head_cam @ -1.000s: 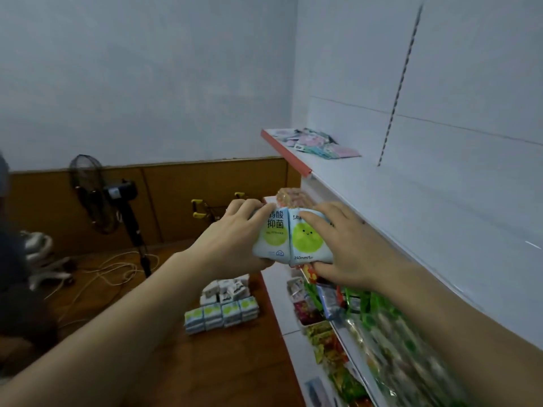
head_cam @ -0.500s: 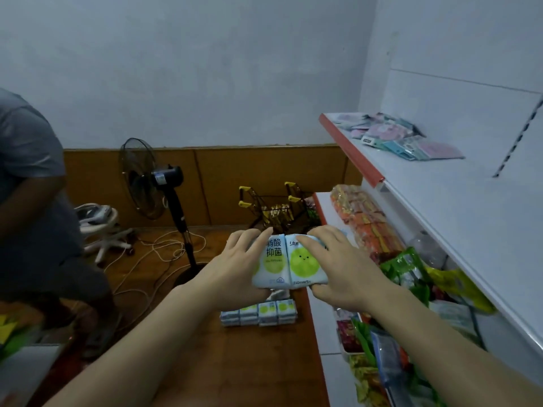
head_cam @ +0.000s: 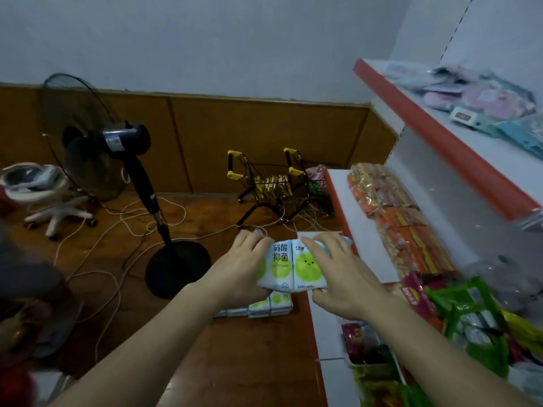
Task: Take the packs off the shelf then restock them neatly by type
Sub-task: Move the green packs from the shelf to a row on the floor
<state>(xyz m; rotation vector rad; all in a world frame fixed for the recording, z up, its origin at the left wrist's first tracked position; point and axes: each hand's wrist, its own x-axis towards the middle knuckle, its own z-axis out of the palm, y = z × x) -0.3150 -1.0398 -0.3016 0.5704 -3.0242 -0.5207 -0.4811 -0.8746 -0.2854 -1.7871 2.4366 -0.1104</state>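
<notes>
Left hand [head_cam: 241, 268] and right hand [head_cam: 343, 277] clasp tissue packs [head_cam: 291, 267] above seemingly matching packs on the floor [head_cam: 258, 308]; shelf snacks [head_cam: 393, 212] remain, restocking undone.

White tissue packs w/ green circles [head_cam: 293, 267] held mid-air; matching packs [head_cam: 264, 306] in row on floor below

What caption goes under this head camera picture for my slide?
Both hands, left hand and right hand, hold tissue packs above more packs on the floor.
</notes>
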